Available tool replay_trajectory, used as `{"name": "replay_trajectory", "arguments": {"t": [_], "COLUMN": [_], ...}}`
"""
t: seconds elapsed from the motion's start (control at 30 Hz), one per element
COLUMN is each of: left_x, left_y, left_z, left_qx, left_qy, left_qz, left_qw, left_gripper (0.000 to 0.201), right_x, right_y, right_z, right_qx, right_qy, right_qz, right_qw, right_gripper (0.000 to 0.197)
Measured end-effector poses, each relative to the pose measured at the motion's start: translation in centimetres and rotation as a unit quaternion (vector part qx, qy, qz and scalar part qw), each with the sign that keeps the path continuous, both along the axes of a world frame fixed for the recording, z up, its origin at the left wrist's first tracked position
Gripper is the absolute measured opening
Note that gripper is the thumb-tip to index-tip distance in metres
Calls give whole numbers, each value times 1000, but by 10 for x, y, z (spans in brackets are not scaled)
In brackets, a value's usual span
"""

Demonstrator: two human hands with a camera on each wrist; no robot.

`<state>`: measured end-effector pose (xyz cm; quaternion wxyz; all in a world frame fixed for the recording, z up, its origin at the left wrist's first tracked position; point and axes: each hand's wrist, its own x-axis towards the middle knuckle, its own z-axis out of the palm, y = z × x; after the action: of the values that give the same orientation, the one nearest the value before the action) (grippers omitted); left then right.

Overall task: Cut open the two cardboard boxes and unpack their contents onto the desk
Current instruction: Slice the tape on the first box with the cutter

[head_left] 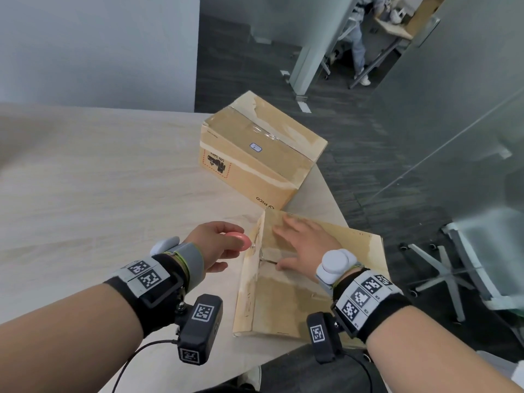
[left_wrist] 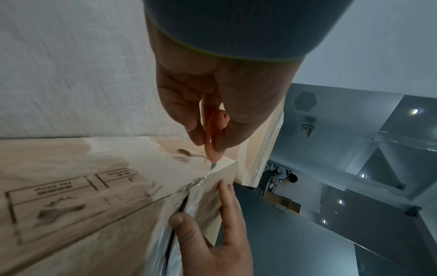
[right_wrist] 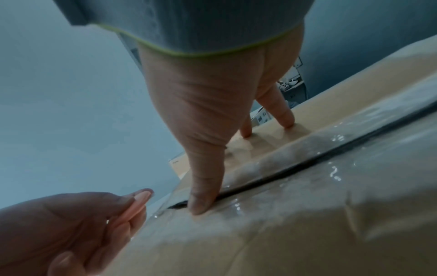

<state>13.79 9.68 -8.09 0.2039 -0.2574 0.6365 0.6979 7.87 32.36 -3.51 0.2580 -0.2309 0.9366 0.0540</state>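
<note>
A flat cardboard box (head_left: 297,302) lies at the desk's near right corner, its taped top seam (right_wrist: 272,173) split into a dark slit. My left hand (head_left: 218,248) pinches a pink box cutter (head_left: 239,241) (left_wrist: 214,138); its small blade (left_wrist: 213,165) sits at the box's top left edge. My right hand (head_left: 306,245) lies flat on the lid with fingers spread, thumb (right_wrist: 203,186) pressing beside the slit. A second, taller taped box (head_left: 255,151) stands behind, closed.
The pale wooden desk (head_left: 99,180) stretches left of both boxes. The desk's right edge runs close beside the boxes, with dark carpet below. An office chair (head_left: 467,265) stands at the right by a glass wall. A person stands far back.
</note>
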Motion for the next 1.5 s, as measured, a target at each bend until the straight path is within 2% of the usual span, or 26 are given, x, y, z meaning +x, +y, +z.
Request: {"name": "replay_trajectory", "arguments": {"t": [0.2,0.33,0.43,1.03,1.5], "left_x": [-4,-7,-7,-8,-5], "left_y": [5,8,9,20,6], "left_z": [3,3,1,-1,-7], "left_qx": [14,19,17,2,-45], "left_qy": [-4,-7,-12,-13,-22], "left_qz": [10,13,17,-37,-140], "left_qw": [1000,1000,1000,999,989], "left_gripper": [22,24,25,25,19], "right_x": [9,32,37,31,27], "right_y": [-9,-31,-39,-40,-31], "right_z": [2,-8,-13,2,15], "right_qx": [26,10,-12,-7,-16], "right_qy": [37,63,90,43,17], "right_qz": [60,-13,-58,-70,-51], "right_qw": [997,998,994,997,998], "right_gripper": [86,101,100,90,89]}}
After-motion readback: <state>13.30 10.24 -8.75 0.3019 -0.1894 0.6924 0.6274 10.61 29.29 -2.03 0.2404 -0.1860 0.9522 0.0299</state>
